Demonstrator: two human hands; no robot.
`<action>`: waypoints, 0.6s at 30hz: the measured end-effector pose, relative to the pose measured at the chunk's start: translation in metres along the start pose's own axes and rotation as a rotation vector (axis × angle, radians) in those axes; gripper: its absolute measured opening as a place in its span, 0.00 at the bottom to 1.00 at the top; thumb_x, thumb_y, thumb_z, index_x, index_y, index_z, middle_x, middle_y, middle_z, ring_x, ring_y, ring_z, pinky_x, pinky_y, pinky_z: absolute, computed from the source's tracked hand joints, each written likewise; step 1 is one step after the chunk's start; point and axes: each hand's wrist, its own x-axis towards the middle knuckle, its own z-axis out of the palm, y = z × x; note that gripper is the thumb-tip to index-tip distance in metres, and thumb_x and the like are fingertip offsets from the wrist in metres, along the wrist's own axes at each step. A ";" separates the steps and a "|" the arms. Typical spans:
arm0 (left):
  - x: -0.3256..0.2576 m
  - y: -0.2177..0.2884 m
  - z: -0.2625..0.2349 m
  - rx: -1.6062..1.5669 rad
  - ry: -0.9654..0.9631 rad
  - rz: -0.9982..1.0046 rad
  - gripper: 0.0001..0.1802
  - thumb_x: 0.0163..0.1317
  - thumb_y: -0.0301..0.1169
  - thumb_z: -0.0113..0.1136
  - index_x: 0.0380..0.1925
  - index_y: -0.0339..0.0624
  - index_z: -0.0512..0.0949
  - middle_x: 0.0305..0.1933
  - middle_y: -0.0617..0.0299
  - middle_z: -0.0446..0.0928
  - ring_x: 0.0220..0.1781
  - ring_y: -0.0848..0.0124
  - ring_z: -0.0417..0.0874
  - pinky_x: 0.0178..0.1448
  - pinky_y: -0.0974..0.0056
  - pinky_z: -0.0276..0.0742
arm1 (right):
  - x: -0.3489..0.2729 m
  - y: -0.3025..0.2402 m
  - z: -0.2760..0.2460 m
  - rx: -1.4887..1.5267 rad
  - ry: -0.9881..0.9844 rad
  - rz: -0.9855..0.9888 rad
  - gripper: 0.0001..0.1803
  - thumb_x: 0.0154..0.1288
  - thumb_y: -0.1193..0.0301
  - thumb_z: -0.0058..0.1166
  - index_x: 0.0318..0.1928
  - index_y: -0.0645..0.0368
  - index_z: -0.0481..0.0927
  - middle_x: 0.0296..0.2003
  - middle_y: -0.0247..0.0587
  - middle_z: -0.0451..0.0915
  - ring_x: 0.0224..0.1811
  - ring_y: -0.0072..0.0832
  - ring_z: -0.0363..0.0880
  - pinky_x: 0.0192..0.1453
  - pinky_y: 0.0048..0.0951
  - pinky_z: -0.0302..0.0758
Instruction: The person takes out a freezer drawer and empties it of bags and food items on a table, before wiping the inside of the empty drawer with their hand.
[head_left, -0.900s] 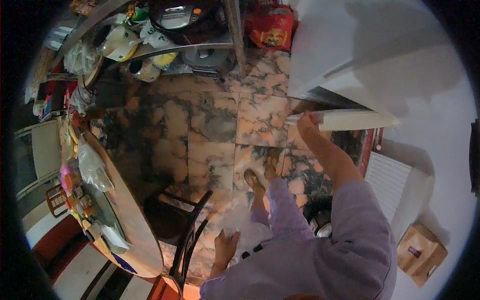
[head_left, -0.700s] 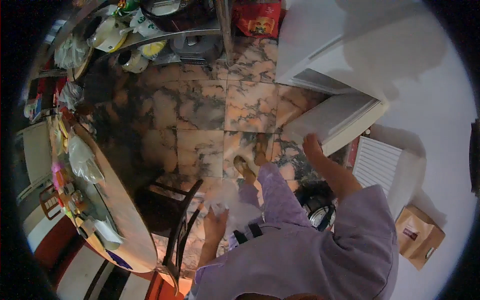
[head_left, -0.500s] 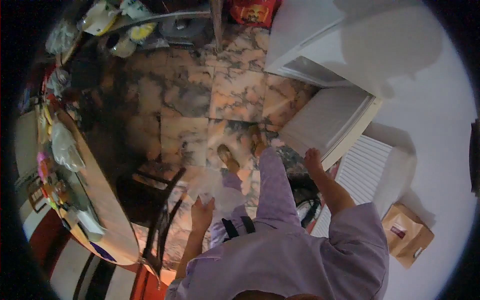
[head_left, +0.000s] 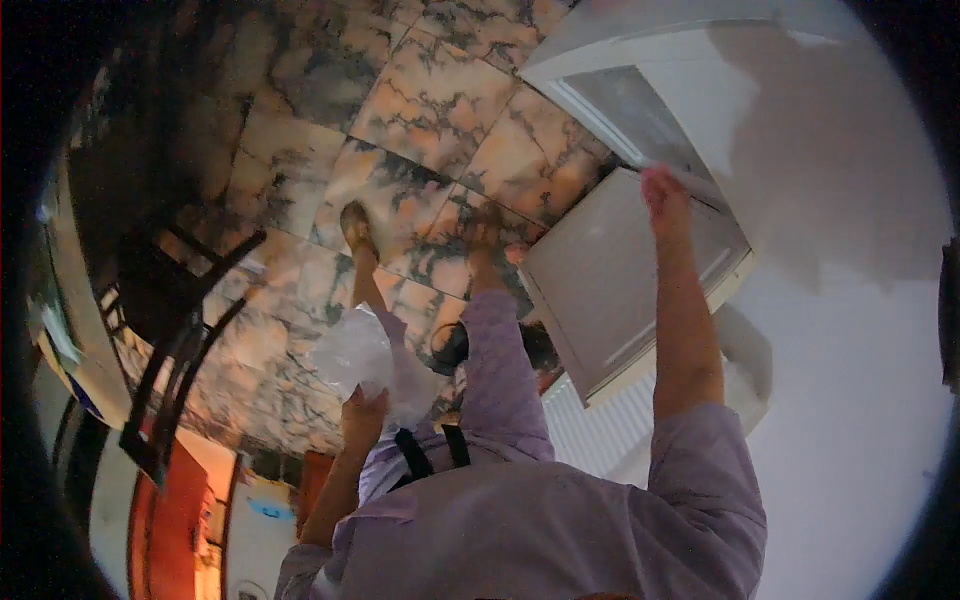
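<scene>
My left hand [head_left: 365, 408] is closed round a crumpled clear plastic bag [head_left: 350, 352], which hangs over my left thigh. What the bag holds, if anything, I cannot make out. At the end of my outstretched right arm, my right hand [head_left: 664, 198] is over the open white panelled door [head_left: 625, 290], by the recess of a white cabinet-like unit [head_left: 630, 110]. Its fingers are blurred, and whether they touch the door or the frame cannot be told.
A white ribbed radiator [head_left: 600, 420] is beside the open door, along the white wall [head_left: 850, 400]. On the left, a dark wooden chair [head_left: 190, 340] stands by a table edge [head_left: 95, 350]. Patterned tiles cover the floor [head_left: 420, 110]. Behind on the left is a red door [head_left: 175, 520].
My right arm has stretched forward, from the door's near edge to the recess. My view has turned, and the chair sits further left. The bag is still in my left hand.
</scene>
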 end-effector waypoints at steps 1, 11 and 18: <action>-0.005 0.023 0.010 -0.128 -0.053 -0.182 0.21 0.59 0.38 0.59 0.47 0.34 0.74 0.37 0.45 0.81 0.39 0.46 0.82 0.44 0.51 0.76 | 0.030 -0.011 -0.025 0.072 -0.108 -0.065 0.13 0.60 0.72 0.57 0.47 0.56 0.77 0.38 0.38 0.80 0.40 0.30 0.80 0.40 0.30 0.77; -0.019 0.067 0.064 -0.473 -0.188 -0.477 0.22 0.59 0.37 0.60 0.47 0.32 0.73 0.37 0.45 0.80 0.38 0.55 0.82 0.44 0.55 0.76 | 0.104 -0.061 0.010 0.696 -0.006 -0.080 0.13 0.58 0.70 0.60 0.42 0.66 0.80 0.39 0.47 0.83 0.43 0.40 0.83 0.51 0.40 0.82; -0.025 0.017 0.072 -0.301 -0.050 -0.492 0.17 0.61 0.35 0.59 0.43 0.31 0.74 0.31 0.53 0.78 0.31 0.64 0.79 0.37 0.60 0.75 | 0.137 -0.059 -0.015 0.811 -0.241 -0.098 0.15 0.58 0.67 0.60 0.42 0.66 0.80 0.39 0.47 0.83 0.42 0.42 0.83 0.52 0.44 0.81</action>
